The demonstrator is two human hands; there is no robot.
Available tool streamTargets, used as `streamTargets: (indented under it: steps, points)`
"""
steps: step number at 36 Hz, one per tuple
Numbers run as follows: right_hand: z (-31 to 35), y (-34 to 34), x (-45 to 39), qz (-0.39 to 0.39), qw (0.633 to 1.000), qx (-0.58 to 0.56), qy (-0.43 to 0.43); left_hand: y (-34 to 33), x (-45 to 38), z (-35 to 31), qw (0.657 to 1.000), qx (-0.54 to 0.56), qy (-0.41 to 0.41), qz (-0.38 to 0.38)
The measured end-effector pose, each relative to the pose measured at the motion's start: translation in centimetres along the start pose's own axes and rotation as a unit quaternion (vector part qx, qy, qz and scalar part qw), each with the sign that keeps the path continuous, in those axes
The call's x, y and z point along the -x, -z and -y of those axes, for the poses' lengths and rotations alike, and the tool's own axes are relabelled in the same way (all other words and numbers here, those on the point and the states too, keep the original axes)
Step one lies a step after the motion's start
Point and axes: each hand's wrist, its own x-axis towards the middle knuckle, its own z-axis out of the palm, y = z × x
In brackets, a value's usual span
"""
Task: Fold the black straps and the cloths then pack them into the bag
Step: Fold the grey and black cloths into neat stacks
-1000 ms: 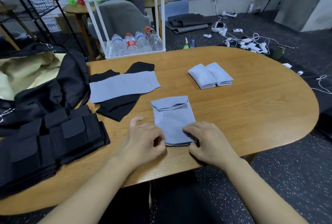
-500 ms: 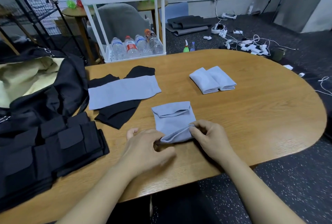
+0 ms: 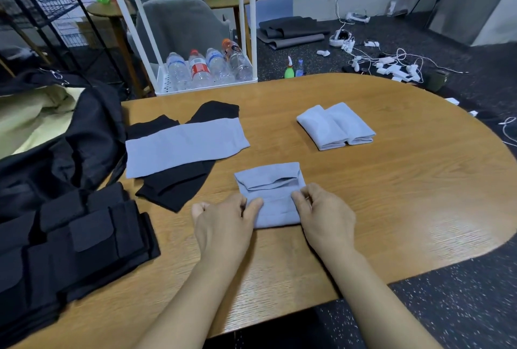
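Between both hands [image 3: 223, 222] [image 3: 324, 217] — soft grey cloth [image 3: 275, 208], half-folded square.

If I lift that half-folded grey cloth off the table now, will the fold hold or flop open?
The grey cloth looks thin and limp: its far flap creases and sags, so it would probably droop. The fold likely springs open unless pinched, as the left hand and right hand do now. It seems light, and may slide on the smooth table.

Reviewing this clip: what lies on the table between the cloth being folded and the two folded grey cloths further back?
Nothing: in the head view only bare table separates the cloth being folded from the folded grey cloths.
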Motion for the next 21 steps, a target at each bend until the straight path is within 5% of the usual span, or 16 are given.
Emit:
streamTargets:
  steps: [4,12,21]
  points:
    - [0.1,0.1,0.1,0.001,0.999,0.036,-0.001,-0.3,-0.2,0.1,0.997,-0.074,-0.030,-0.018]
    - [-0.1,0.3,0.4,-0.005,0.999,0.036,-0.012,-0.1,0.5,1.0,0.997,-0.009,-0.058,-0.057]
    - [-1.2,1.0,0.0,-0.002,1.000,0.010,-0.015,-0.1,-0.7,2.1,0.953,-0.050,-0.298,-0.008]
